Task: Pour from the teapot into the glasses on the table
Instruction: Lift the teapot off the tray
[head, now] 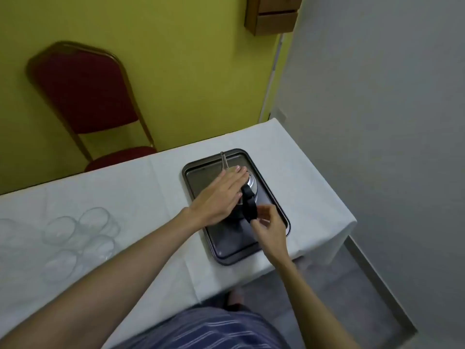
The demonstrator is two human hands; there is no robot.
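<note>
Walls of yellow-green and grey meet behind the bench (130, 187), which wears a white cloth. A red chair (85, 96) stands beyond its far edge, away from the tray (273, 197); a wooden box (274, 16) on the wall is cut off by the frame's top. The dark tray sits near the bench's right end, and the teapot (251, 187) stands on it, mostly hidden. The left hand (221, 197) lies flat, fingers spread together over the lid, so only the metal shoulder and thin spout show. The right hand (269, 227) pinches the lower end of the black handle (249, 202). Well left of the tray, clear glasses (83, 233) cluster, blurred and hard to count; one is cut off at the frame's left edge.
</note>
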